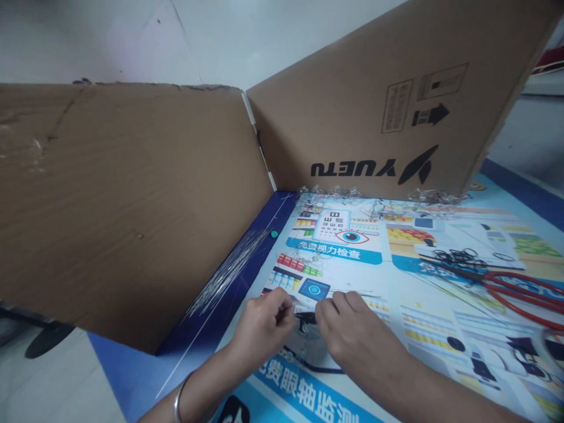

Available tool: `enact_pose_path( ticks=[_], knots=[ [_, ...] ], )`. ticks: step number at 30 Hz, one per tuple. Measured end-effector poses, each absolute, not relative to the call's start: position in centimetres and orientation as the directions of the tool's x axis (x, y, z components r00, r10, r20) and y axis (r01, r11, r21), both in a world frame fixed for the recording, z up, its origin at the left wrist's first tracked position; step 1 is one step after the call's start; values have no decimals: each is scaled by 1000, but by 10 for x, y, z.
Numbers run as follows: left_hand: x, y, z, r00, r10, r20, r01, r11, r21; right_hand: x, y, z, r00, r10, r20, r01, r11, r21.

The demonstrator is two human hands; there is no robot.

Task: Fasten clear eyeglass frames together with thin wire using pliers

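Note:
My left hand point(265, 320), with a metal bangle point(177, 405) on its wrist, is closed in a pinch above the printed table cover point(379, 358). Close to its right, my right hand point(352, 326) has its fingers curled together. A small dark strip point(305, 318) shows between the two sets of fingertips, with a tiny clear bead-like piece point(305, 328) just below. What exactly the fingers grip is too small and hidden to name. Left of the hands, a bundle of thin silvery wires point(229, 270) lies along the dark blue border.
Two brown cardboard panels point(132, 200) stand upright, meeting at a corner behind the hands. Clear bead strands point(335, 192) lie at the panel's foot. Red-handled scissors point(515, 288) and black loops point(458, 257) lie at the right. A small green piece point(274, 234) sits near the wires.

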State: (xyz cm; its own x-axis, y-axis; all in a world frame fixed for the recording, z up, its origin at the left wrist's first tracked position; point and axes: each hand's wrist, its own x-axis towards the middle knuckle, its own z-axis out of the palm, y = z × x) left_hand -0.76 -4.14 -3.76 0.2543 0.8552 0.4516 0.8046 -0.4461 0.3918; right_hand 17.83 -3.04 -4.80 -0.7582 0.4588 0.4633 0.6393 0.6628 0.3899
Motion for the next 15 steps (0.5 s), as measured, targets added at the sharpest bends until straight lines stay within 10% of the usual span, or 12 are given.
enact_pose_path(
  ticks=[15],
  knots=[
    [-9,-43,-32,224,894,389,800,-396,451,164,-40,-39,-747,462,478,660,605,445]
  ],
)
